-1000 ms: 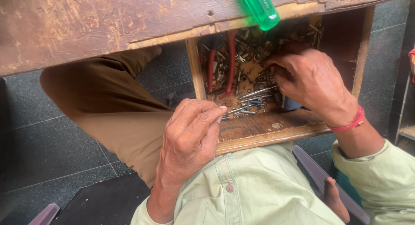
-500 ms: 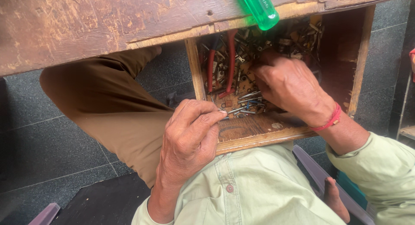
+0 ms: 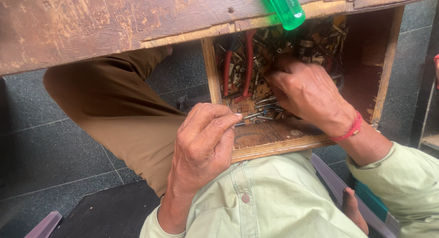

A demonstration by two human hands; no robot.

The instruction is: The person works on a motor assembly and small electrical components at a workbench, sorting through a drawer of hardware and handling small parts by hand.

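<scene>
From the head camera, the left hand (image 3: 203, 148) is pinched shut on a thin dark metal bit (image 3: 250, 116) at the front edge of the open wooden drawer (image 3: 279, 144) under the scuffed wooden worktop (image 3: 114, 23). The right hand (image 3: 313, 94) digs into the drawer's heap of small metal parts (image 3: 270, 41) — its grip curled, on what I cannot tell — beside red-handled pliers (image 3: 249, 64). A green translucent screwdriver handle (image 3: 283, 9) overhangs the worktop's edge.

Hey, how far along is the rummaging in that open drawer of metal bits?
Done: the wooden drawer is pulled open, and the left hand already pinches a thin metal piece at its front edge. In hand: the right hand digs among the loose metal parts beside the red-handled pliers. Left: nothing picked out lies apart from the drawer yet.
</scene>
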